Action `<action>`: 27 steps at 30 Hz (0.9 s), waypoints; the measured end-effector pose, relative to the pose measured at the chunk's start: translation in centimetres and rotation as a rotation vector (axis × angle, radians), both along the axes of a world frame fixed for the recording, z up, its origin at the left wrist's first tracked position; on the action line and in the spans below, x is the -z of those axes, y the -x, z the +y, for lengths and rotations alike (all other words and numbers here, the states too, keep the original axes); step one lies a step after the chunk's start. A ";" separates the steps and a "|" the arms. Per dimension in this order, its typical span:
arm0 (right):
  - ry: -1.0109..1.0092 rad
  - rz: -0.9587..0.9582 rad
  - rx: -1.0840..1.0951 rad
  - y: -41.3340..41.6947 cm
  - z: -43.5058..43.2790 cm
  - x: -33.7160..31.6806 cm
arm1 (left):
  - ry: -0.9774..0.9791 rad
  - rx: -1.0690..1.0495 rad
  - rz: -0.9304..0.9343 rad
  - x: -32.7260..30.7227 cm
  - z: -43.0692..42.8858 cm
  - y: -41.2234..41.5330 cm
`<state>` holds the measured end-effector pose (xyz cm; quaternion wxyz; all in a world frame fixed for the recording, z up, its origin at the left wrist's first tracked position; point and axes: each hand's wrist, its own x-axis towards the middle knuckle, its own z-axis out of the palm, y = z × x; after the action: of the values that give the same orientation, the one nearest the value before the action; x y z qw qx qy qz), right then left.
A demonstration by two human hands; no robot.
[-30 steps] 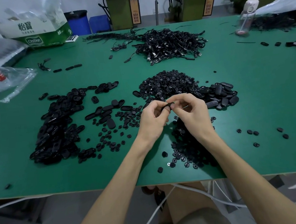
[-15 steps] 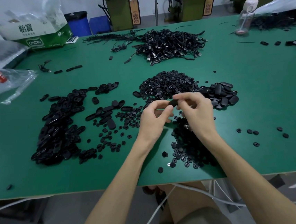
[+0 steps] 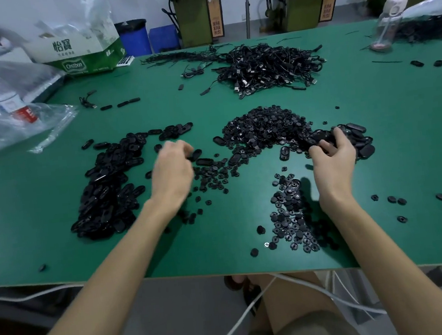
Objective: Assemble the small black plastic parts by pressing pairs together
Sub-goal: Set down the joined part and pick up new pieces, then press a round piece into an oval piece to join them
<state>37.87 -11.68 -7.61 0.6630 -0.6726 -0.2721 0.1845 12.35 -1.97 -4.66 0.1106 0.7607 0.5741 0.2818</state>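
Note:
Black plastic parts lie in heaps on the green table (image 3: 249,245). A pile of oval shells (image 3: 108,189) is on the left, a mound of small round pieces (image 3: 264,128) in the middle, and more ovals (image 3: 357,138) on the right. Round button-like pieces (image 3: 292,214) lie near the front edge. My left hand (image 3: 172,169) is blurred over the scattered parts beside the left pile, fingers curled; whether it holds a part is unclear. My right hand (image 3: 332,154) reaches into the right oval heap, thumb and fingers curled round an oval part (image 3: 322,138).
A tangle of black cables (image 3: 266,65) lies at the back centre. Clear plastic bags (image 3: 6,107) and a cardboard box (image 3: 79,54) sit at the back left, a bottle (image 3: 387,24) at the back right. Stray parts (image 3: 396,200) dot the front right.
My hands were together at the table's centre, pressing a pair. They have separated: the left swung toward the left pile, the right went to the right oval heap.

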 end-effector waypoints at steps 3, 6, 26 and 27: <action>0.022 -0.063 0.055 0.4 -0.3 -0.4 | -0.012 -0.209 0.383 -0.6 2.2 4.6; 0.023 -0.124 0.072 0.9 -0.5 -0.6 | 0.133 -0.333 0.591 -1.1 2.6 7.5; 0.314 -0.933 -0.556 2.0 0.3 1.6 | 0.000 -0.153 0.186 -0.6 2.2 7.5; 0.316 -0.934 -0.557 2.0 0.3 1.7 | 0.017 -0.104 0.078 -0.9 2.0 6.8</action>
<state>35.89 -11.38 -9.26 0.2897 -0.6766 -0.6729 0.0739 5.57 0.00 -3.74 0.0799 0.7392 0.6192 0.2526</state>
